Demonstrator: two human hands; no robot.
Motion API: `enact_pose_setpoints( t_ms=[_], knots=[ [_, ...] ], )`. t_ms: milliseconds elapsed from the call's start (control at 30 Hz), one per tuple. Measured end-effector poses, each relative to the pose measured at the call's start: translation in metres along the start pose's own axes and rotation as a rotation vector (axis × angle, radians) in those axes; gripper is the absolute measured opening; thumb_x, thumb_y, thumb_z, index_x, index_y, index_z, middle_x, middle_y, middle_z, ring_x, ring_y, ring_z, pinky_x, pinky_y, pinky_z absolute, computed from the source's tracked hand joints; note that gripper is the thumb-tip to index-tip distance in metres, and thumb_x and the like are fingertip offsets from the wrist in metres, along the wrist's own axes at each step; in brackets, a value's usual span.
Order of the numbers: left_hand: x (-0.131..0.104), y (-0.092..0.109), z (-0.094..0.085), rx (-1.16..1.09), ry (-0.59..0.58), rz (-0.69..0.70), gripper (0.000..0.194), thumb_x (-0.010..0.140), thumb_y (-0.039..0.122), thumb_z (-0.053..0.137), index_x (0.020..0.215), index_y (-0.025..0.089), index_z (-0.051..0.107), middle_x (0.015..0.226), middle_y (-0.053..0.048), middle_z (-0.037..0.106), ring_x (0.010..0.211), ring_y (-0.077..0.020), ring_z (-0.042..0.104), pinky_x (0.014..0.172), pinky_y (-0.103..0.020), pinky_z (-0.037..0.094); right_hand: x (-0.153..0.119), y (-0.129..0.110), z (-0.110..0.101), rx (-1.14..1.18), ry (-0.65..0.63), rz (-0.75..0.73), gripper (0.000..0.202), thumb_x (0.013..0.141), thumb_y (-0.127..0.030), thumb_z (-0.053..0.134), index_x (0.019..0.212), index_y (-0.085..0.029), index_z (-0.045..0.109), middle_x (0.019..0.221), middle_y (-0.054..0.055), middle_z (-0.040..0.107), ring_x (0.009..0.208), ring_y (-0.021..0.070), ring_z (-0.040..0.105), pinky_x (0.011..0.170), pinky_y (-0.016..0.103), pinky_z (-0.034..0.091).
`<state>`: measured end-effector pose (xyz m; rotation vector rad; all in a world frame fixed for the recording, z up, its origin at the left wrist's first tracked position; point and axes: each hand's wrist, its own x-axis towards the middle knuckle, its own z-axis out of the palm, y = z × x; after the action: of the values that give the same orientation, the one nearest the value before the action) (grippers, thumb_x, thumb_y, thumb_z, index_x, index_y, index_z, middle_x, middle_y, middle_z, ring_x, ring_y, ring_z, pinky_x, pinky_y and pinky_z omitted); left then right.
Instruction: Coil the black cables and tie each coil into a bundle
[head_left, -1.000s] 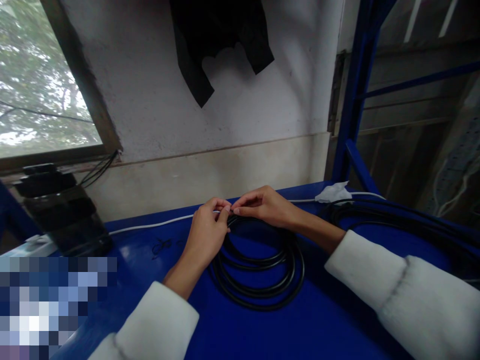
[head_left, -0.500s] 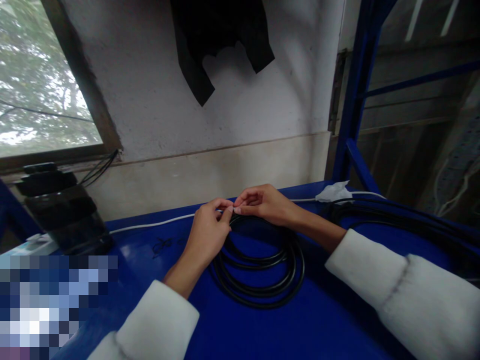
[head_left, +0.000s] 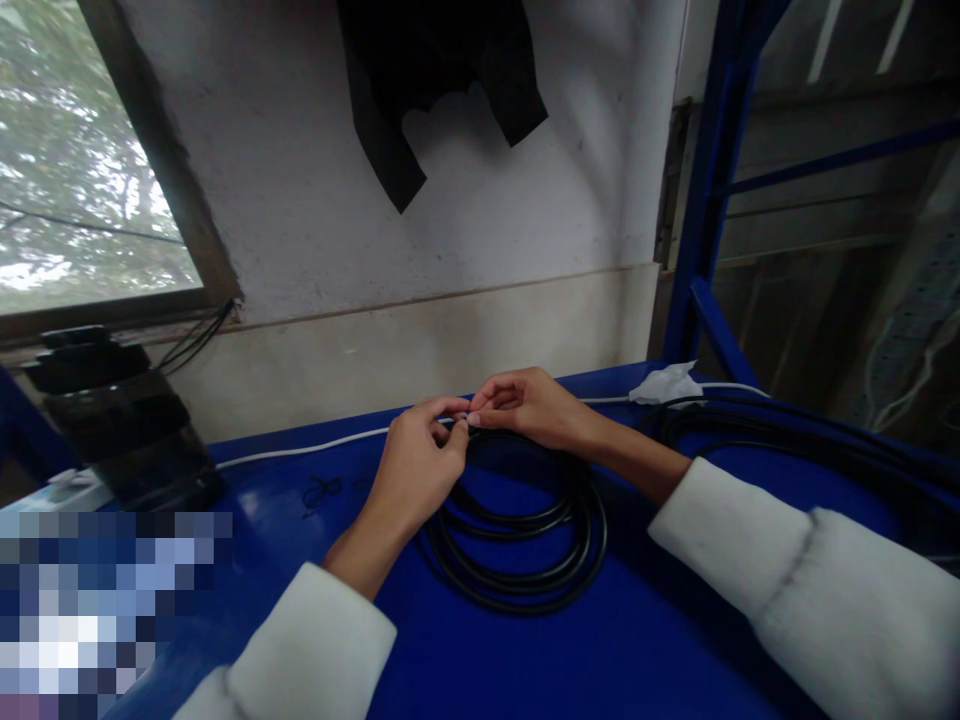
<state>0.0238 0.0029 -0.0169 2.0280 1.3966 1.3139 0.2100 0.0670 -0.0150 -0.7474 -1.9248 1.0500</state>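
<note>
A coil of black cable (head_left: 517, 605) lies on the blue tabletop (head_left: 480, 670) in front of me. At its far edge my left hand (head_left: 424, 450) is closed, thumb and fingertips pinched together. My right hand (head_left: 525, 408) pinches at the same spot, its fingertips against those of the left. Whatever sits between the fingertips is too small and too covered to make out. A white cord (head_left: 300, 450) runs along the table's back edge and passes behind both hands. Some thin black ties (head_left: 322, 490) lie to the left of my left hand.
A dark bottle (head_left: 127, 430) stands at the left, near a white power strip (head_left: 67, 490). More black cable (head_left: 795, 435) is heaped at the right, with crumpled white paper (head_left: 666, 385) behind it. A blue post (head_left: 701, 200) rises at the back right; a black garment (head_left: 450, 70) hangs on the wall.
The fingertips have shifted slightly at the pinch point, with the left thumb a little further right. The coil and the other things stay put.
</note>
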Motion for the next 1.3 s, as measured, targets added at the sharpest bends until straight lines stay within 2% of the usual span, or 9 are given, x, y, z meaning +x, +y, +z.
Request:
enact_pose_setpoints(
  t_ms=[67,200,600,867,1000,1167,1300],
  knots=[
    [0.0002,-0.0008,-0.0002,0.003,0.011,0.022,0.025,0.089,0.024,0.065,0.112,0.018,0.075,0.077,-0.004,0.077,0.057,-0.0166,0.068,0.054,-0.025,0.050,-0.0004,-0.0006,-0.0003,-0.001,0.000,0.004,0.028,0.075,-0.038,0.086,0.090,-0.017,0.075,0.084,0.005,0.077,0.080,0.0179,0.071,0.075,0.029,0.055],
    [0.0021,-0.0049,0.0009,-0.082,0.033,0.023,0.020,0.090,0.024,0.066,0.107,0.020,0.074,0.101,-0.007,0.078,0.068,-0.0161,0.072,0.060,-0.025,0.057,-0.0014,-0.0015,-0.0008,0.001,-0.006,0.009,0.026,0.075,-0.036,0.086,0.088,-0.017,0.075,0.084,0.005,0.077,0.078,0.0169,0.070,0.071,0.027,0.053],
    [0.0027,-0.0013,0.0013,-0.172,0.037,-0.038,0.014,0.088,0.023,0.071,0.100,0.018,0.074,0.100,-0.007,0.076,0.075,-0.0180,0.075,0.060,-0.028,0.064,-0.0033,-0.0045,0.0006,-0.014,-0.038,-0.037,0.031,0.076,-0.046,0.085,0.086,-0.018,0.076,0.086,0.005,0.077,0.081,0.0185,0.070,0.078,0.030,0.053],
    [0.0026,-0.0013,0.0015,-0.176,0.042,-0.099,0.017,0.089,0.021,0.070,0.105,0.015,0.071,0.096,-0.008,0.074,0.072,-0.0182,0.074,0.061,-0.030,0.064,-0.0033,-0.0023,-0.0006,-0.015,-0.061,-0.052,0.033,0.080,-0.049,0.083,0.090,-0.018,0.078,0.087,0.005,0.077,0.081,0.0183,0.069,0.077,0.030,0.052],
    [0.0026,-0.0033,0.0008,-0.139,0.017,-0.120,0.017,0.089,0.028,0.071,0.099,0.015,0.073,0.086,-0.007,0.076,0.065,-0.0177,0.072,0.062,-0.030,0.062,-0.0041,-0.0035,-0.0002,-0.024,-0.050,-0.048,0.032,0.079,-0.048,0.084,0.089,-0.018,0.078,0.087,0.005,0.077,0.081,0.0181,0.069,0.077,0.029,0.052],
    [0.0025,-0.0061,0.0002,-0.100,0.007,-0.116,0.019,0.089,0.035,0.070,0.093,0.016,0.074,0.070,-0.005,0.074,0.059,-0.0189,0.070,0.057,-0.027,0.054,-0.0041,-0.0038,-0.0004,-0.019,-0.051,-0.062,0.029,0.082,-0.044,0.082,0.090,-0.017,0.078,0.087,0.005,0.077,0.081,0.0175,0.069,0.076,0.028,0.051],
    [0.0017,-0.0061,-0.0001,-0.049,0.001,-0.134,0.019,0.090,0.034,0.067,0.095,0.017,0.073,0.060,-0.003,0.070,0.054,-0.0188,0.068,0.048,-0.023,0.042,-0.0024,-0.0009,-0.0003,-0.013,-0.060,-0.062,0.027,0.082,-0.042,0.081,0.090,-0.016,0.077,0.088,0.006,0.077,0.081,0.0174,0.069,0.077,0.029,0.052]
  ],
)
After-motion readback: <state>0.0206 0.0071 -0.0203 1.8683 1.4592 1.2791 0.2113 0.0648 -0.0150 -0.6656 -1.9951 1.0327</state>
